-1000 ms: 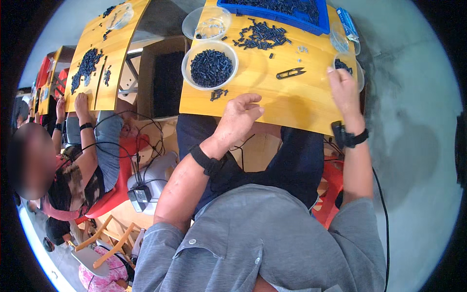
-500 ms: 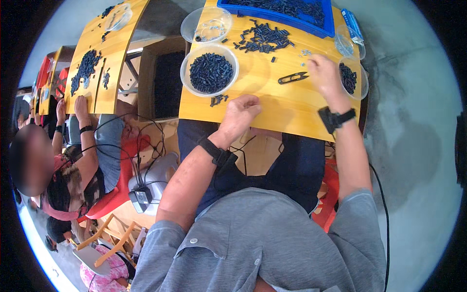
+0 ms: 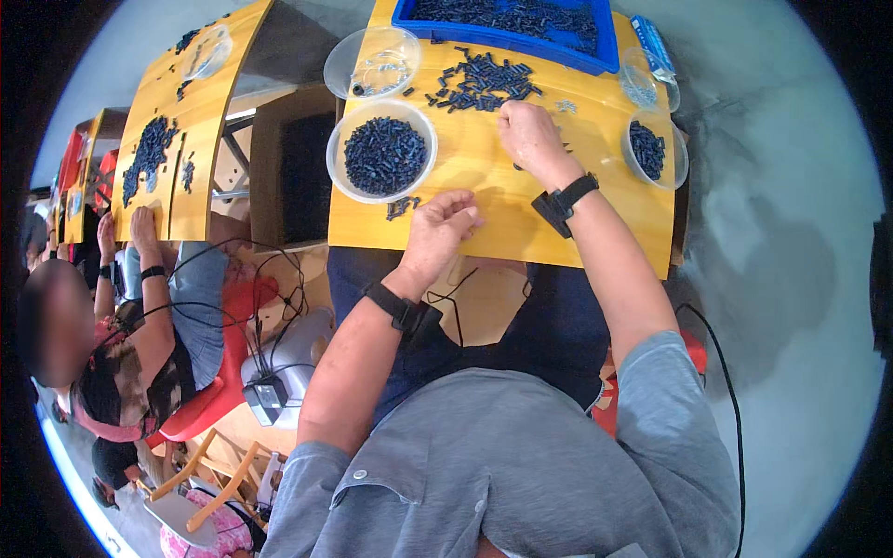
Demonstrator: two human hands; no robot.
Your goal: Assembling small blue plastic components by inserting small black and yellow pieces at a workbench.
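Observation:
My right hand (image 3: 530, 135) is closed at the front edge of a loose pile of short black cylindrical pieces (image 3: 488, 79); its fingertips are hidden beneath it. Under it, only dark ends of the thread snips peek out. Near the table's front edge my left hand (image 3: 442, 228) has its fingers curled and the thumb against them. Whatever it may hold is too small to make out. Left of it stands a clear round tub (image 3: 333, 153) full of black pieces (image 3: 384, 155), with several loose dark pieces (image 3: 403, 206) in front.
A blue tray (image 3: 609, 60) of black pieces lies at the back. Behind the tub is a clear bowl (image 3: 333, 60) with small bits. To the right are small silvery parts (image 3: 566, 106), a tub of black pieces (image 3: 646, 151) and a blue box (image 3: 651, 45). Another person (image 3: 149, 344) sits left.
My right hand has moved left from beside the small silvery parts to the black pile, over the snips. My left hand stays near the front edge, its fingers slightly loosened. The whole view has shifted slightly.

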